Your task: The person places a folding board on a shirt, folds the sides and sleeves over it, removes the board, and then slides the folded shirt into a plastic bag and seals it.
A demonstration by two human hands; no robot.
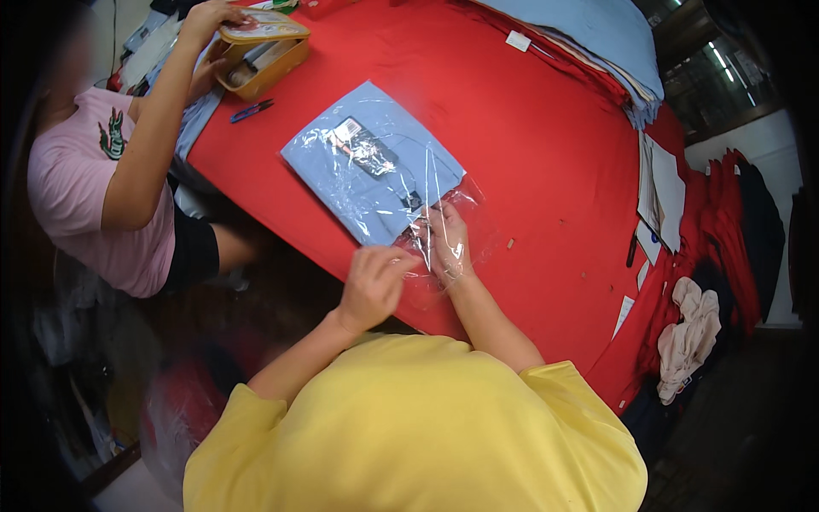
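Note:
A folded light blue garment lies inside a clear plastic bag on the red-covered table. A dark hang tag shows through the film on the garment. My right hand is at the bag's near end, fingers bent around the loose film, with some film over the wrist. Just left of it, my left hand has its fingers pinched together at the edge of the same film. Glare on the plastic partly hides the fingertips of both hands.
Across the left corner, a person in a pink shirt holds the lid of a yellow box. Blue thread snips lie near it. Folded blue fabric is piled at the far right. Papers and a beige cloth line the right edge.

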